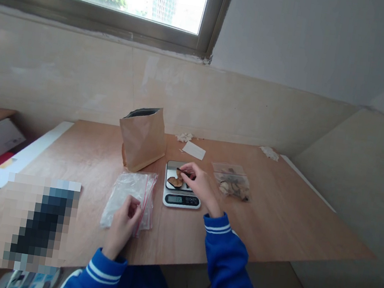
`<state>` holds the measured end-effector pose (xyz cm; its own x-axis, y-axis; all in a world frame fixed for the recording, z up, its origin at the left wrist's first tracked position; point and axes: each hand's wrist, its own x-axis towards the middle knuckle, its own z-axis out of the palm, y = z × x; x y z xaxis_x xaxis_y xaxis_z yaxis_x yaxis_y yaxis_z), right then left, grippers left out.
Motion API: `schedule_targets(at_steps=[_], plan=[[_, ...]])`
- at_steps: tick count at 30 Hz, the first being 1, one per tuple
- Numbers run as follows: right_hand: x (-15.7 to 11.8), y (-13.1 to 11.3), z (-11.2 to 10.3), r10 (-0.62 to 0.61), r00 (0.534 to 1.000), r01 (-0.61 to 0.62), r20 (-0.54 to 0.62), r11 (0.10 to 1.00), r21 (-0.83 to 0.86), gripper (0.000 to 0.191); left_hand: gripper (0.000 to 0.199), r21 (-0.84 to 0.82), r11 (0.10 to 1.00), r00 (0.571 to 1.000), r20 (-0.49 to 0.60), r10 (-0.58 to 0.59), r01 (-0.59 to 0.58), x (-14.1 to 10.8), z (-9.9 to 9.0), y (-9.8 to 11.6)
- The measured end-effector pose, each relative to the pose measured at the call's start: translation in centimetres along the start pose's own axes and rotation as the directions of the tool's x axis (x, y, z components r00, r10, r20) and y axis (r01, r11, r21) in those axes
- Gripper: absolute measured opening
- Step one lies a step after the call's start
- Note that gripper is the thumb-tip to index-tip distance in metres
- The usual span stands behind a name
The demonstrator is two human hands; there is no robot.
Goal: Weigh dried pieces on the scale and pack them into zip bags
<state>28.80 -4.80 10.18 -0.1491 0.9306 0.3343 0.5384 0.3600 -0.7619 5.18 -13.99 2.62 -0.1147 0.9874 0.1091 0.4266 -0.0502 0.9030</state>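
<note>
A white digital kitchen scale [181, 200] stands at the middle of the table, its display lit but too small to read surely. On its plate lies a brown dried slice [174, 182], curled and dark-edged. Over the plate, my right hand [197, 179] pinches another dried slice [181, 172] between thumb and fingers. My left hand [125, 220] is loosely curled above a stack of clear zip bags [127, 187] with red seals, and nothing shows in its fingers. Right of the scale lies a filled zip bag [234, 186] of dried slices.
Behind the clear bags, an open brown paper pouch [143, 141] stands upright. A white card [194, 150] and crumbled bits [184, 137] lie near the wall, with more bits [269, 152] farther right. At the left of the wooden table [288, 221] is a pixelated dark patch [44, 220].
</note>
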Motion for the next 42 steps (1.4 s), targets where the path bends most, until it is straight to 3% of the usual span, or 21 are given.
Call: schedule_targets(at_steps=[2,5,8,11,14,20,23,26,29,31,34,37,39,42], plan=[[2.4,-0.4,1.4,-0.065,0.998,0.065,0.006,0.997,-0.036,0.009,0.019,-0.016,1.000,1.000,0.006,-0.001,0.001,0.0,0.0,0.0],[4.5,-0.3,3.0,-0.182,0.982,0.186,0.041,0.947,-0.263,0.020,0.019,-0.031,1.000,1.000,0.018,0.002,-0.001,-0.1,0.1,-0.3],[4.6,0.3,4.0,-0.137,0.982,0.184,0.127,0.826,-0.532,0.025,0.018,-0.034,0.999,1.000,0.018,0.004,-0.003,-0.1,0.1,-0.4],[3.8,0.7,4.1,-0.092,0.977,0.195,0.194,0.761,-0.619,0.017,0.018,-0.032,0.999,1.000,0.024,0.006,-0.005,-0.1,0.2,-0.4],[2.9,0.5,3.3,-0.135,0.976,0.209,0.172,0.804,-0.557,0.021,0.018,-0.029,1.000,1.000,0.028,0.009,-0.008,0.0,0.2,-0.4],[0.3,-0.4,-0.8,-0.163,0.981,0.122,-0.104,0.938,-0.323,0.030,0.026,0.016,1.000,0.999,0.049,0.015,-0.016,0.0,-0.4,0.1],[-2.3,0.1,-2.5,-0.146,0.972,0.103,-0.185,0.969,-0.223,0.032,0.030,0.066,0.997,0.998,-0.046,0.034,-0.031,0.7,-1.6,1.2],[-4.8,0.8,-3.4,-0.091,0.956,0.054,-0.279,0.989,-0.140,0.033,0.040,0.183,0.978,0.951,-0.272,0.146,-0.098,3.3,-2.9,2.2],[-5.9,0.5,-3.9,-0.059,0.911,0.018,-0.409,0.994,-0.105,0.033,0.075,0.294,0.938,0.870,-0.396,0.294,-0.183,7.8,-3.2,2.0],[-5.8,-0.3,-4.3,-0.071,0.884,0.023,-0.461,0.994,-0.108,0.033,0.100,0.284,0.946,0.858,-0.436,0.271,-0.154,10.9,-2.8,0.9],[-4.6,-2.3,-5.2,-0.135,0.877,0.089,-0.461,0.989,-0.120,0.031,0.107,0.179,0.982,0.908,-0.400,0.129,-0.061,14.2,-2.1,-1.4],[-2.9,-4.9,-5.9,-0.230,0.891,0.200,-0.392,0.973,-0.116,0.028,0.072,0.097,0.995,0.966,-0.255,0.030,-0.005,15.3,-1.7,-3.3],[-1.4,-6.6,-6.0,-0.303,0.897,0.282,-0.321,0.953,-0.110,0.026,0.057,0.069,0.998,0.978,-0.209,0.023,-0.009,15.4,-1.7,-4.0],[0.9,-8.7,-5.4,-0.408,0.895,0.394,-0.179,0.912,-0.111,0.025,0.050,-0.007,0.997,0.974,-0.214,0.076,-0.079,15.1,-1.6,-4.3]])
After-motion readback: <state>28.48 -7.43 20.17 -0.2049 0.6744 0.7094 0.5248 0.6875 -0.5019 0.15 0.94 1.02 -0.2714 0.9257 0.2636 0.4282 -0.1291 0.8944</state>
